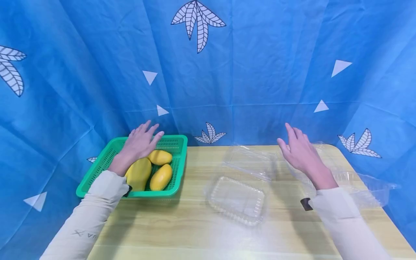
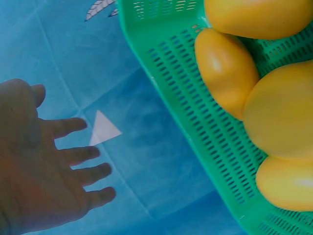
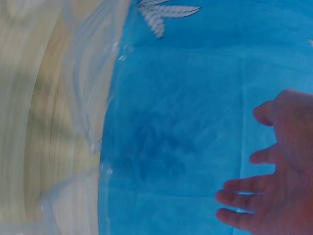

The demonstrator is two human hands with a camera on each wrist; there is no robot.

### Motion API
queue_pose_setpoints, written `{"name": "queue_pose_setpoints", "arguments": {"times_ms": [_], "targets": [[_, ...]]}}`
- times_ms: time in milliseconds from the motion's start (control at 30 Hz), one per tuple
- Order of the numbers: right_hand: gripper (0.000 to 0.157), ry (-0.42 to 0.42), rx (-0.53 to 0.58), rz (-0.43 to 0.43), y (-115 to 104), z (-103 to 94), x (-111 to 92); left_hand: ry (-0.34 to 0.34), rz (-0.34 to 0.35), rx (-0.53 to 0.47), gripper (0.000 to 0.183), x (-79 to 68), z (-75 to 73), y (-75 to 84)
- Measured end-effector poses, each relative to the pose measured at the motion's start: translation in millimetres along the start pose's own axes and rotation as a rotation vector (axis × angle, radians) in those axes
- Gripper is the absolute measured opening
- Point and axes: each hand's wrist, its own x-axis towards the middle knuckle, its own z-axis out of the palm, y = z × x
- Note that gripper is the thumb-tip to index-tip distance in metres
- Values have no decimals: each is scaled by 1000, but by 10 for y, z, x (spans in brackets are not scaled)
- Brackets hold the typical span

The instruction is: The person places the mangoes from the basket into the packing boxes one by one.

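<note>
My left hand (image 1: 139,143) hovers over the green plastic basket (image 1: 152,194), fingers spread and holding nothing. Inside lie several yellow mango-like fruits; a large one (image 1: 139,175) is partly covered by the wrist, with smaller ones (image 1: 161,177) beside it. The left wrist view shows the large fruit (image 2: 283,112) against the smaller ones. Above the table's right part, my right hand (image 1: 300,150) is raised with fingers extended, touching nothing. A clear plastic tray (image 1: 238,198) rests on the table between the hands, and another clear container (image 1: 248,160) sits behind it.
More clear plastic containers (image 1: 367,191) are at the table's right side, partly behind the right arm. The light wooden table (image 1: 169,224) ends at a blue curtain (image 1: 260,72) with white leaf and triangle prints, which also hangs at both sides.
</note>
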Motion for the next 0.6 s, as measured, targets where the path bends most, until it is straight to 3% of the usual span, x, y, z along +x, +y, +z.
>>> {"name": "queue_pose_setpoints", "arguments": {"times_ms": [233,600], "targets": [[74,41,138,49,-97,66,-299,-51,61,-48,70,-175,-80,17],[69,24,230,101,-160,275,-668,-100,93,-173,62,-388,19,-140]]}}
